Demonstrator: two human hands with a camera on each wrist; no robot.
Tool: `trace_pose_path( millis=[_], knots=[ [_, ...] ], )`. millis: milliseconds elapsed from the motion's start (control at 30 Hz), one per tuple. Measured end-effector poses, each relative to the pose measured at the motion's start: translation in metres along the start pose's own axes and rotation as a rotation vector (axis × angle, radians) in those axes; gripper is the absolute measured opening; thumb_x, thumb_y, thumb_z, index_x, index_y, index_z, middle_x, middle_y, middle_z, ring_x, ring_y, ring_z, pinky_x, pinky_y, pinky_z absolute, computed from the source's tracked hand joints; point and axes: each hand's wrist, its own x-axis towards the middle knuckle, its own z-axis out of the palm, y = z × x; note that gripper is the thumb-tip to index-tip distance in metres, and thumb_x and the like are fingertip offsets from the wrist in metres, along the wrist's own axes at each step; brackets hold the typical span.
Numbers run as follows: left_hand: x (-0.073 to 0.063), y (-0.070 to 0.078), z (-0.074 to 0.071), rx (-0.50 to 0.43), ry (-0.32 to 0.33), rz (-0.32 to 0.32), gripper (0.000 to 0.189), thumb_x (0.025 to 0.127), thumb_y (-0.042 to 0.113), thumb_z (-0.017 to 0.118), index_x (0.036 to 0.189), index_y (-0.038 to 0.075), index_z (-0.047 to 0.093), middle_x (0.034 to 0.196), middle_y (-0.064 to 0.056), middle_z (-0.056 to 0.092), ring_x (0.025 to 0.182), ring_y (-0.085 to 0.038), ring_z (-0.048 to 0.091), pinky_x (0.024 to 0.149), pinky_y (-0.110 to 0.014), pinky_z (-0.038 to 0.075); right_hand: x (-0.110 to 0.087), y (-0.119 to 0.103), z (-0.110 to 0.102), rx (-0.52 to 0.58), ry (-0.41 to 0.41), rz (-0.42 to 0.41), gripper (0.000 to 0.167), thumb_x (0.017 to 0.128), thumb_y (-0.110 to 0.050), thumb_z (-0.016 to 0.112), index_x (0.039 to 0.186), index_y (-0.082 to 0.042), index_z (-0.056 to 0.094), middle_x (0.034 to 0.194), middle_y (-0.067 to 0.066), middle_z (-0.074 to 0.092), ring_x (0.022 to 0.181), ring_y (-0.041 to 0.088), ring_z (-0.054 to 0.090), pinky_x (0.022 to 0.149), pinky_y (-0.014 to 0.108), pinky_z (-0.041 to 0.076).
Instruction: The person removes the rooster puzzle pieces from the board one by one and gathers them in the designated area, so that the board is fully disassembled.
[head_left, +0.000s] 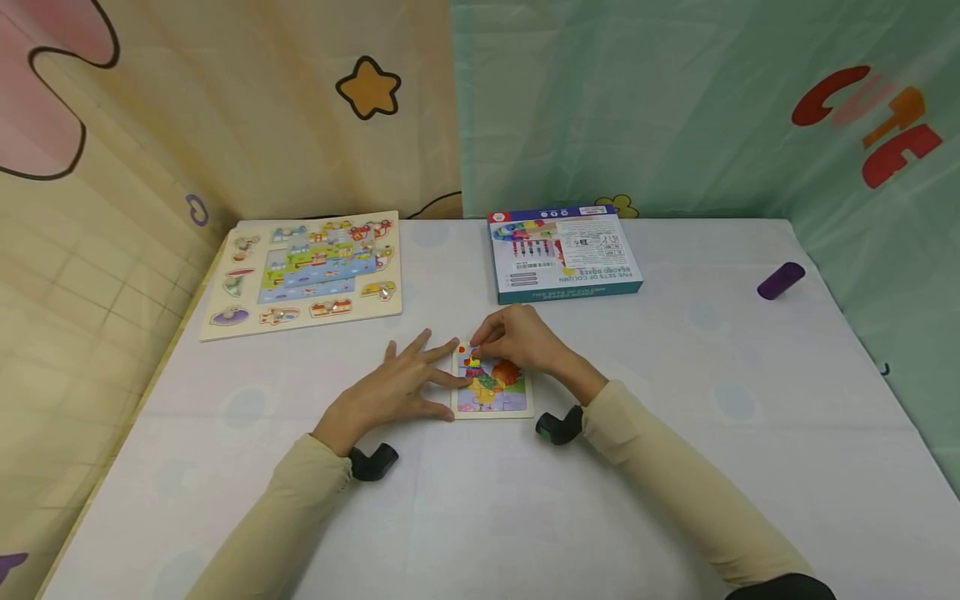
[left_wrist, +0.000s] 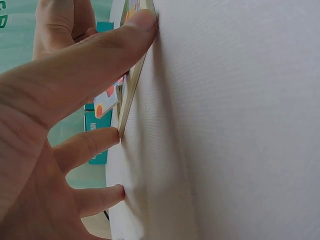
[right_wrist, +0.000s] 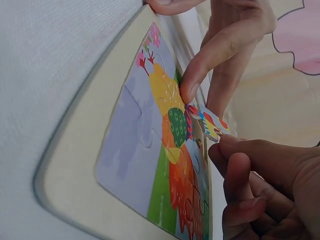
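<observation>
A small jigsaw puzzle board (head_left: 492, 415) with a colourful rooster picture lies flat at the middle of the table. My left hand (head_left: 393, 385) spreads its fingers along the board's left side. Its thumb touches the near corner, and one finger presses on the picture. At the far left corner, my right hand (head_left: 525, 337) pinches a puzzle piece (right_wrist: 212, 124) between thumb and finger. That piece shows red, yellow and blue parts and stands tilted, one end raised above the board. The right fingers hide part of the board's far edge.
A wooden peg puzzle board (head_left: 302, 325) with several pictured pieces lies at the back left. A flat teal and white box (head_left: 566, 258) sits behind the right hand. Far to the right lies a purple cylinder (head_left: 781, 281). Curtains hang behind the table.
</observation>
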Motion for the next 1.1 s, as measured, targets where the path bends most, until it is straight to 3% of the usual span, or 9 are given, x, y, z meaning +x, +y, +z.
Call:
trace_pose_path(
  millis=[433, 733, 1100],
  knots=[
    [0.001, 0.001, 0.0, 0.024, -0.001, -0.005, 0.054, 0.075, 0.044, 0.082, 0.125, 0.032, 0.069, 0.158, -0.006, 0.031, 0.146, -0.048, 0.01, 0.101, -0.08, 0.01, -0.016, 0.019, -0.02, 0.051, 0.059, 0.051, 0.009, 0.087, -0.01, 0.075, 0.095, -0.005, 0.077, 0.09, 0.003, 0.074, 0.077, 0.017, 0.068, 0.071, 0.028, 0.056],
    [0.002, 0.003, -0.002, 0.012, -0.008, -0.019, 0.055, 0.074, 0.042, 0.084, 0.125, 0.03, 0.069, 0.158, -0.007, 0.032, 0.146, -0.047, 0.009, 0.102, -0.08, 0.008, -0.04, 0.037, -0.044, 0.041, 0.122, 0.116, 0.012, 0.086, -0.012, 0.077, 0.096, -0.005, 0.077, 0.091, 0.005, 0.074, 0.068, 0.021, 0.064, 0.062, 0.026, 0.052],
    [0.002, 0.002, -0.001, -0.018, -0.01, -0.014, 0.054, 0.073, 0.04, 0.084, 0.124, 0.029, 0.07, 0.158, -0.007, 0.032, 0.147, -0.046, 0.008, 0.102, -0.08, 0.006, -0.063, 0.053, -0.064, 0.031, 0.162, 0.186, 0.016, 0.086, -0.013, 0.077, 0.099, -0.003, 0.076, 0.092, 0.008, 0.074, 0.069, 0.02, 0.064, 0.062, 0.026, 0.052]
  ],
)
